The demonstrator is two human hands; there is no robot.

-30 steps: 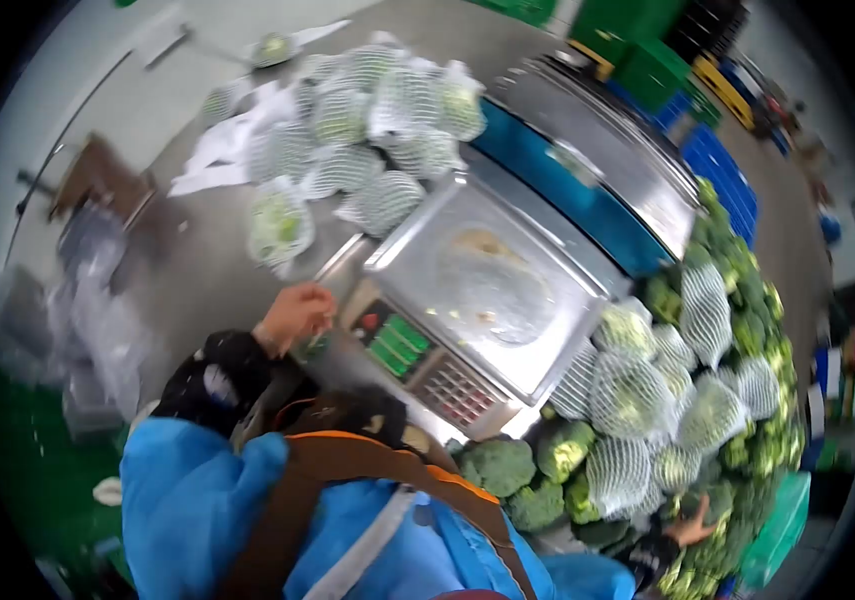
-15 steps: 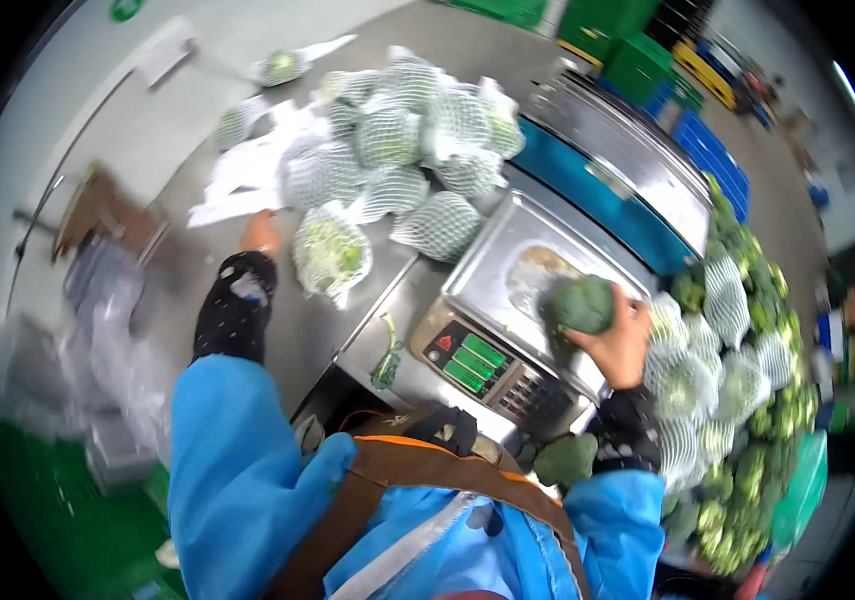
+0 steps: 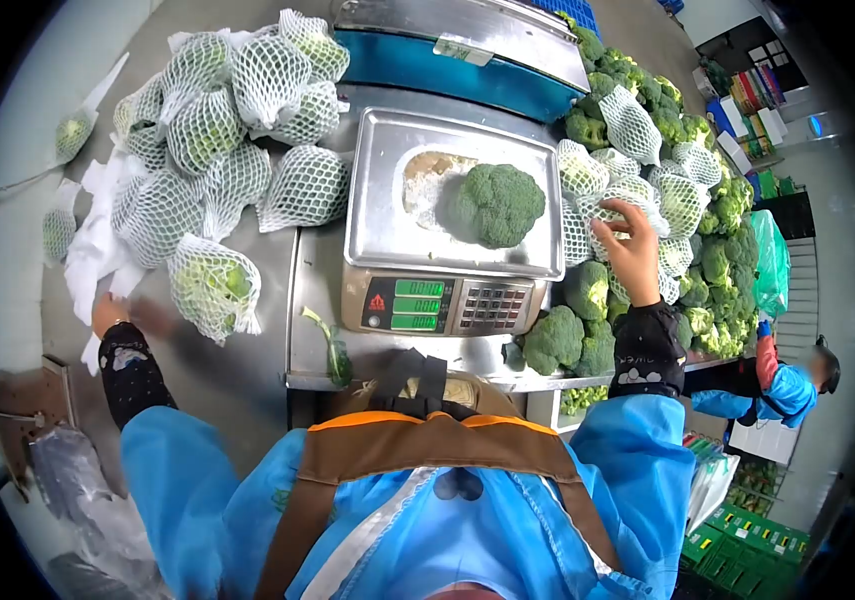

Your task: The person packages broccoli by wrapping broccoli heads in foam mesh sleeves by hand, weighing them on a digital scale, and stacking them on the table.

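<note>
The bare broccoli head (image 3: pixel 500 205) sits on the steel pan (image 3: pixel 377 215) of the digital scale (image 3: pixel 352 300), right of the pan's middle, its green crown facing up toward me. It lies partly over a pale, wet-looking patch (image 3: pixel 427 190) on the metal. Three green-lit displays (image 3: pixel 417 305) and a keypad (image 3: pixel 492 305) face me; I can't read the digits surely.

My right hand (image 3: pixel 635 262) is just beside the pan's right edge, over the net-sleeved broccoli (image 3: pixel 682 205) heaped there. Its fingers are curved and spread from the thumb, with nothing between them. My left hand (image 3: pixel 108 314) is well apart, at the lower edge of the flat white foam sleeves (image 3: pixel 97 235); its fingers are too hidden for me to tell whether they grip one.

Between my left hand and the scale, one netted broccoli (image 3: pixel 212 285) lies in front of a pile of netted heads (image 3: pixel 205 130). A cut stem with a leaf (image 3: pixel 332 350) rests on the bench (image 3: pixel 267 375) near the scale's left side. Behind the scale stands a blue and steel machine (image 3: pixel 447 75). Unwrapped broccoli (image 3: pixel 737 250) is piled at the right, beside a green plastic bag (image 3: pixel 771 262). Farther right, another person (image 3: pixel 787 390) wears blue.
</note>
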